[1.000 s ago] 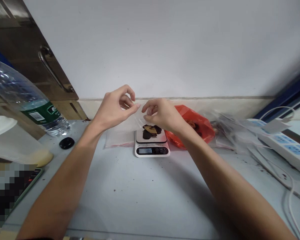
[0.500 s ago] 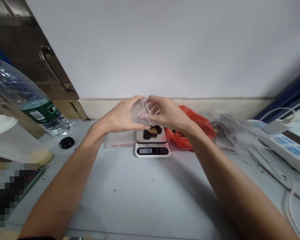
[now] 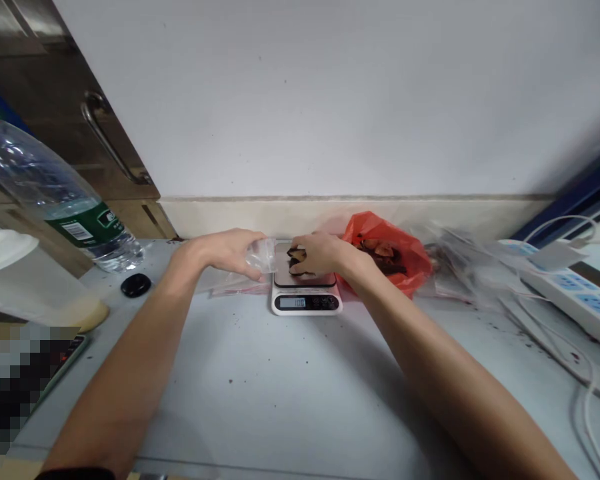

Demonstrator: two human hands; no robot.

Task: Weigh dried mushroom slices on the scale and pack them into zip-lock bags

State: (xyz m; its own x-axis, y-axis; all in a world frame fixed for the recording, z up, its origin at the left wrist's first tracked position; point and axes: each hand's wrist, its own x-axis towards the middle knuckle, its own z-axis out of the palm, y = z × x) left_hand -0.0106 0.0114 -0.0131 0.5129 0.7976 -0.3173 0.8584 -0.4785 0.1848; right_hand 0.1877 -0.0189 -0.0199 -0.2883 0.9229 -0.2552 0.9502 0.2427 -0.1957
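A white digital kitchen scale (image 3: pixel 307 311) stands near the wall, its display reading about 10.0. Dark brown dried slices (image 3: pixel 296 260) with a tan patch are on its platform. My right hand (image 3: pixel 324 253) reaches over the platform from the right, fingers curled around the slices and hiding part of them. Just left of the platform, my left hand (image 3: pixel 227 250) holds a small clear plastic bag (image 3: pixel 263 255) between thumb and fingers, its mouth turned towards the scale.
A red plastic bag (image 3: pixel 363 230) of dried brown pieces sits right of the scale. Flat clear bags (image 3: pixel 240 288) lie under my left hand. Further right are more clear bags (image 3: pixel 455 263) and a white power strip (image 3: pixel 575 293) with cables. A water bottle (image 3: pixel 80 220) and black lid (image 3: pixel 135 285) are left.
Both hands have come down from above the scale and apart. My left hand now has the clear bag alone, while my right hand has left the bag and closed around the dried slices.
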